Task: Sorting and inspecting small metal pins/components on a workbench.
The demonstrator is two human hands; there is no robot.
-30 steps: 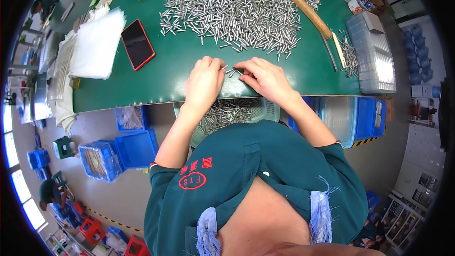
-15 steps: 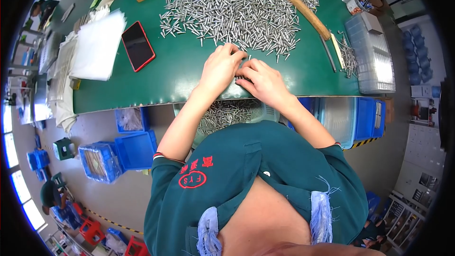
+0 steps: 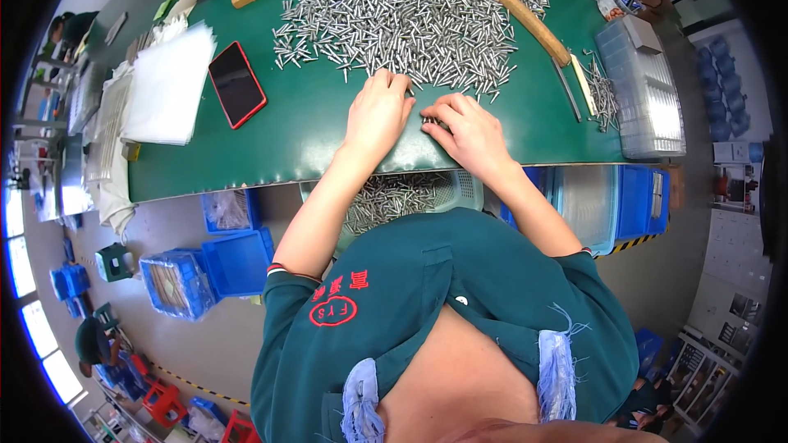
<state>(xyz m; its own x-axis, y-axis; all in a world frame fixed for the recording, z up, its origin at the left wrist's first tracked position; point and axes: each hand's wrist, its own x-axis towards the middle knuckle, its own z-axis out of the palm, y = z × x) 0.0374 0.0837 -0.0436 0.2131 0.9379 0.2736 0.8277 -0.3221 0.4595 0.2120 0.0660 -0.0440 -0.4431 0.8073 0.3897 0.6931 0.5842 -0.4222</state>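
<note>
A wide heap of small silver metal pins (image 3: 402,20) is spread over the green tabletop (image 3: 304,131). At the heap's near edge is my left hand (image 3: 377,115), its fingers curled down among the closest pins; what its fingertips hold is hidden. My right hand (image 3: 472,133) is a little nearer to me and to the right, apart from the left one. Its thumb and fingers are closed around a few metal pins, whose ends show at the fingertips. Below the table edge, a pale green basket (image 3: 468,189) holds many similar pins.
A curved wooden strip (image 3: 525,16) borders the heap. To the left lie a red-edged phone (image 3: 238,84) and white sheets (image 3: 168,86). Clear plastic trays (image 3: 644,90) and a smaller pin pile (image 3: 603,94) are at right. Blue bins (image 3: 238,261) stand below.
My hands, close together before, have separated. The left has moved slightly up to the heap's edge, while the right has shifted right with pins in its fingers.
</note>
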